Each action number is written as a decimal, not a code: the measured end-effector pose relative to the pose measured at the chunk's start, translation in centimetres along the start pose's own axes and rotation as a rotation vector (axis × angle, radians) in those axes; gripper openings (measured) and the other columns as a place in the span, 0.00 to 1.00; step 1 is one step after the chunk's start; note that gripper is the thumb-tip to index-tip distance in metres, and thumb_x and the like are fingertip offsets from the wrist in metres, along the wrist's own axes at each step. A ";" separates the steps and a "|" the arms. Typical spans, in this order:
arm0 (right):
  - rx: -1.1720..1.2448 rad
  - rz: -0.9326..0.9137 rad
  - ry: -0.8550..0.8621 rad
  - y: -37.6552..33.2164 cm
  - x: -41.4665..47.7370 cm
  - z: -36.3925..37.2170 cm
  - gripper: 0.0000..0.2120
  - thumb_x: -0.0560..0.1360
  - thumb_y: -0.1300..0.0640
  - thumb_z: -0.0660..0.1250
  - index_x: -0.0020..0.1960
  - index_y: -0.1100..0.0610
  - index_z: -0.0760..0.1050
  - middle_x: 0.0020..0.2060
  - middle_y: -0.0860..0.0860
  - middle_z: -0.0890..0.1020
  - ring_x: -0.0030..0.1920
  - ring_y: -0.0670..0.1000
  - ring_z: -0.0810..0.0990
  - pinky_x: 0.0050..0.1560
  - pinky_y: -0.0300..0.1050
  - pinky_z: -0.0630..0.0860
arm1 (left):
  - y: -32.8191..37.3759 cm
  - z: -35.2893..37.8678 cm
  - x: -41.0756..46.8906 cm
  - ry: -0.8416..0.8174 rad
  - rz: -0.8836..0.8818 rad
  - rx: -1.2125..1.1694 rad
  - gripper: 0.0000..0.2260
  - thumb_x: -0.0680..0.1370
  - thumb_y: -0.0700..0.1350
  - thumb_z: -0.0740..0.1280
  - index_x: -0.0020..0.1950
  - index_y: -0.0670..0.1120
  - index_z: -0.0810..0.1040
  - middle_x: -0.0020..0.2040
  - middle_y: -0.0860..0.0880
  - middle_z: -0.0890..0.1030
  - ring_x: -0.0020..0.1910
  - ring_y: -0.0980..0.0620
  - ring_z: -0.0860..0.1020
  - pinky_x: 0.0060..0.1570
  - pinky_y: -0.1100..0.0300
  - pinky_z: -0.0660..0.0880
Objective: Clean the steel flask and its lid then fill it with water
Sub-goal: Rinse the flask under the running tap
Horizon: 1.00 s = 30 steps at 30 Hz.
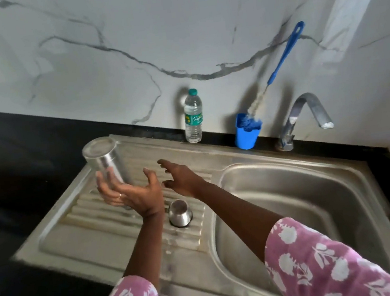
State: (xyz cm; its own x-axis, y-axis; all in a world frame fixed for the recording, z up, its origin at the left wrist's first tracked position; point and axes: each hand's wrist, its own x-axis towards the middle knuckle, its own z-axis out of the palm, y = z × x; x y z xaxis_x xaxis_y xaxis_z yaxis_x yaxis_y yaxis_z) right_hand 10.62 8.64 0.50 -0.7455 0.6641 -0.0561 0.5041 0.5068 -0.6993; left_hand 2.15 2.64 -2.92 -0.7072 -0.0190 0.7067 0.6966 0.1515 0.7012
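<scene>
While left hand (130,192), palm up, grips the steel flask (104,159) with fingers curled round it, base tilted up above the sink drainboard (89,234), right hand (180,176) hovers with fingers spread, holding nothing. Its steel lid (180,213) sits on the drainboard beside the left wrist.
</scene>
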 end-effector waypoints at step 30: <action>0.298 -0.016 0.427 3.8 -4.2 -5.8 0.31 0.73 0.70 0.58 0.74 0.54 0.62 0.66 0.55 0.75 0.64 0.55 0.74 0.60 0.39 0.68 | 8.5 5.4 -0.5 -0.592 -0.498 -0.532 0.40 0.60 0.53 0.78 0.68 0.44 0.68 0.57 0.46 0.80 0.54 0.50 0.80 0.56 0.52 0.77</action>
State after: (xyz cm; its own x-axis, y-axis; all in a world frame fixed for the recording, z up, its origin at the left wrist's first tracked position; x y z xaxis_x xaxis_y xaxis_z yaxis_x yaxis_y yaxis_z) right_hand 18.20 10.91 2.22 -0.4763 0.8541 0.2088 0.3016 0.3817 -0.8737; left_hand 7.80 9.32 2.15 -0.7830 0.5678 0.2538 0.1575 -0.2138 0.9641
